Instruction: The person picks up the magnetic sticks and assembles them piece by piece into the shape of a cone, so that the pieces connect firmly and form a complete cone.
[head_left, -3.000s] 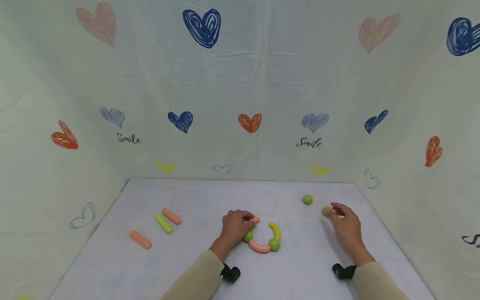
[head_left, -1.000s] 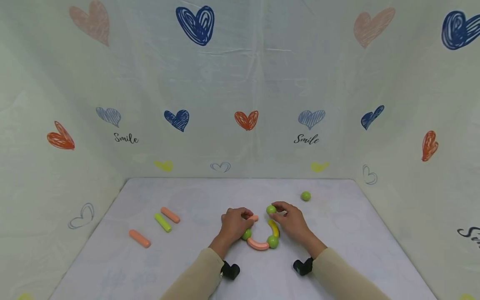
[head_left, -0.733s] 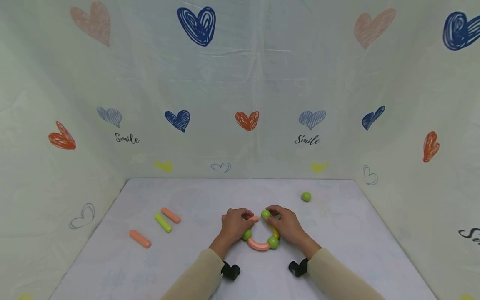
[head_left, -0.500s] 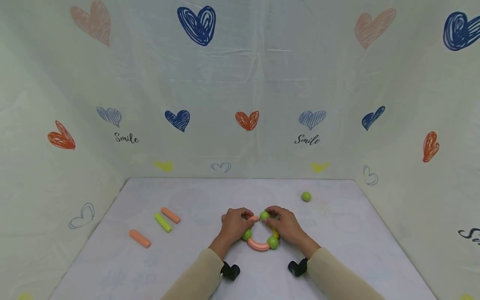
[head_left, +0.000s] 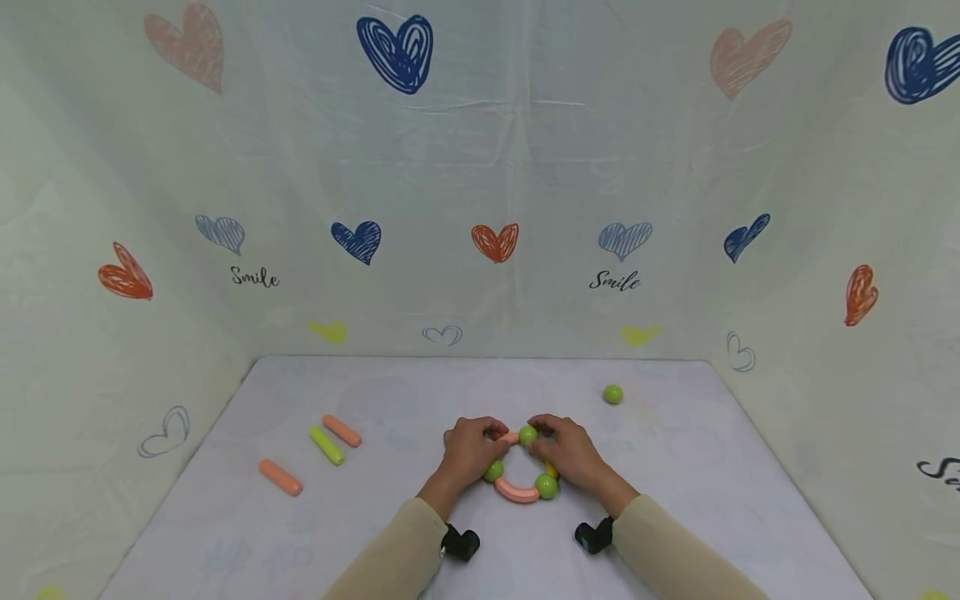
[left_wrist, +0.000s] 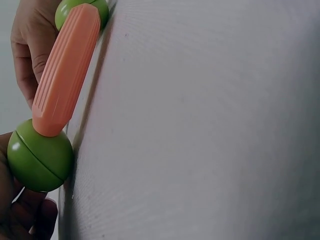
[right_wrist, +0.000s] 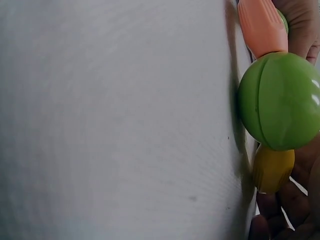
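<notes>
On the white table, curved toy rods and green balls lie joined in a near ring. My left hand pinches a salmon-coloured rod at the ring's far side. With thumb and fingers my right hand grips a green ball, which touches that rod's end. A near curved salmon rod links the left green ball and the right green ball. The right hand mostly hides a yellow curved rod; in the right wrist view that yellow rod meets the near right ball.
Left of the ring lie two straight salmon rods, one farther back and one nearer, with a lime-green rod between. A loose green ball sits at back right. A heart-printed curtain stands behind the table.
The right hand has taken one green ball from the right side, carried it left, and brought it against the salmon rod's end. The left hand has stayed in place, holding its rod.
</notes>
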